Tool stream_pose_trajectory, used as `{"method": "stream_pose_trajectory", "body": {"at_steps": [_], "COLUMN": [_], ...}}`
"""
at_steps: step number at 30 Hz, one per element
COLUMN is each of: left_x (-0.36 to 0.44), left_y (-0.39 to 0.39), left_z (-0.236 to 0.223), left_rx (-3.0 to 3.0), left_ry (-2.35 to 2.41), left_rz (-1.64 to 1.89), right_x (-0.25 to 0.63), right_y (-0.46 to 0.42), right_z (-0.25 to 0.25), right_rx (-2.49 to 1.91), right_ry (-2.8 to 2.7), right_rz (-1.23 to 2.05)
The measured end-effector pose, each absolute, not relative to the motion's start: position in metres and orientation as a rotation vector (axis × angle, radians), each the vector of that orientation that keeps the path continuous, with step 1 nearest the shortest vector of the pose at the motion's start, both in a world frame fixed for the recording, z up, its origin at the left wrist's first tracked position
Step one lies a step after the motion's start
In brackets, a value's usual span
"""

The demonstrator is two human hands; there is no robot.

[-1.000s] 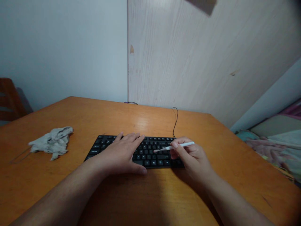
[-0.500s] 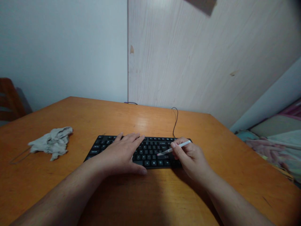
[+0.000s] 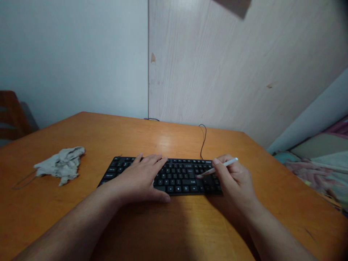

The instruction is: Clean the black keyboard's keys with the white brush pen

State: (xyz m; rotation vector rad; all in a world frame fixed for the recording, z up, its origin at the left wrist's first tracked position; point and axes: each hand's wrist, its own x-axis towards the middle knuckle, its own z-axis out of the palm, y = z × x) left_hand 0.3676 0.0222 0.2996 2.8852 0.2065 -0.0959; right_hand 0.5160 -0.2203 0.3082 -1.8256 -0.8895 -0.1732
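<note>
A black keyboard (image 3: 178,175) lies on the orange wooden table (image 3: 168,141) in front of me. My left hand (image 3: 141,178) rests flat on its left half, fingers stretched out and thumb along the near edge. My right hand (image 3: 235,179) pinches a thin white stick (image 3: 219,167), like a swab or small brush. Its tip touches the keys at the right part of the keyboard.
A crumpled grey cloth (image 3: 61,165) lies on the table at the left. The keyboard's black cable (image 3: 202,139) runs back toward the pale wood-grain wall panel. A dark wooden chair (image 3: 11,114) stands at far left, bedding (image 3: 318,163) at far right.
My right hand has slid to the right along the keyboard, carrying the white stick's tip from the middle keys to the right-hand keys. My left hand has stayed put.
</note>
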Motion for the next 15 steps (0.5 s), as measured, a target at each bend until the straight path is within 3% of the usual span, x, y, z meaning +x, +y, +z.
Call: {"method": "stream_pose_trajectory", "body": {"at_steps": [9, 15], "left_x": [0.368, 0.369], "left_y": [0.019, 0.016], "left_z": [0.303, 0.308], "left_rx": [2.897, 2.910], "left_ry": [0.223, 0.240], "left_rz": [-0.122, -0.164], "right_x": [0.512, 0.514], "right_y": [-0.208, -0.205], "right_z": [0.291, 0.285], "right_rx": [-1.654, -1.656], "right_ry": [-0.968, -0.966], "right_rz": [0.217, 0.298]}}
